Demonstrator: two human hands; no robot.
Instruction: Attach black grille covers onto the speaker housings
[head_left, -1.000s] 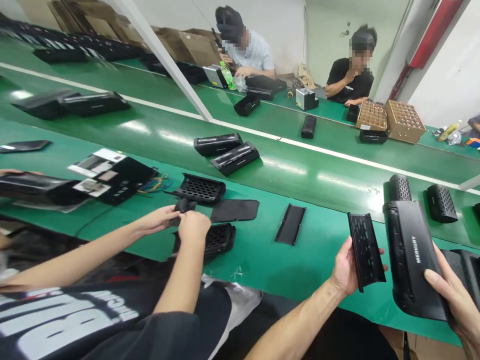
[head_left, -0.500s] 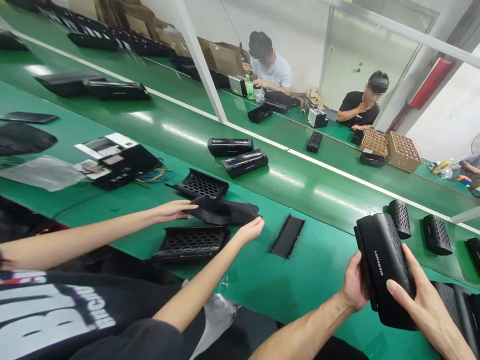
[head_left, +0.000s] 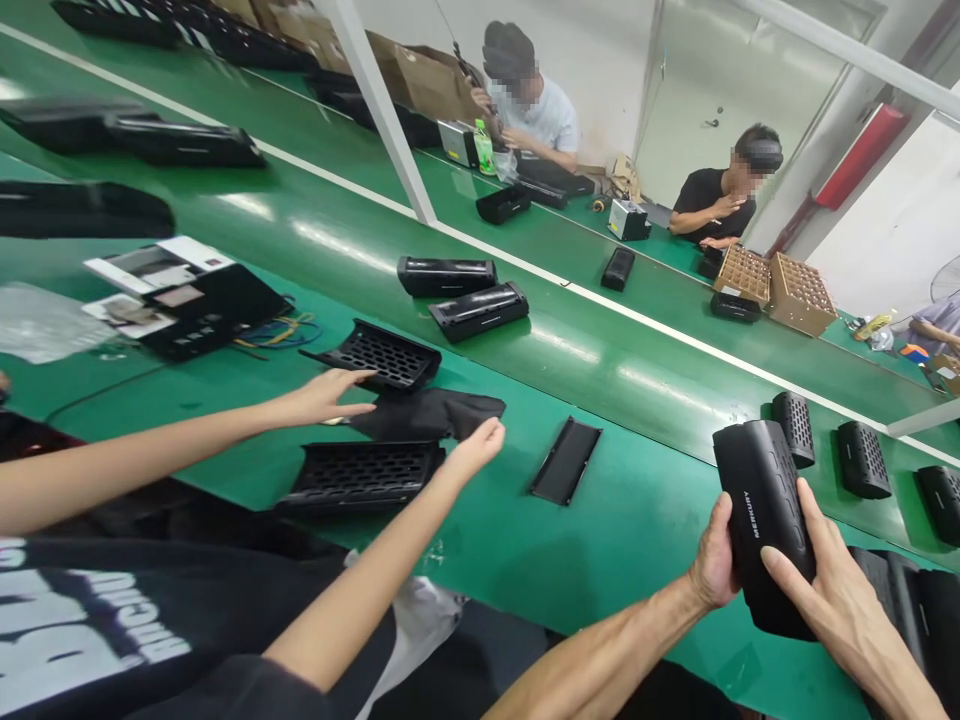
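A black plastic housing with pale lettering is held at the lower right, tilted, above the green table. My left hand grips its left side, the thumb up along the edge. My right hand wraps round its right side, with the thumb lying across the front face. Just behind it, a black unit with a perforated face rests on the green surface. More black housings lie to the right, partly hidden by my right hand.
At the left, a co-worker's hands are at a black cloth between two perforated black shells. A flat black panel lies mid-table. Black units sit on the green belt. Two people sit beyond it.
The housing in my hands has turned slightly, its lettering now more upright. The co-worker's left hand has come off the black cloth, its fingers spread. The view has shifted a little.
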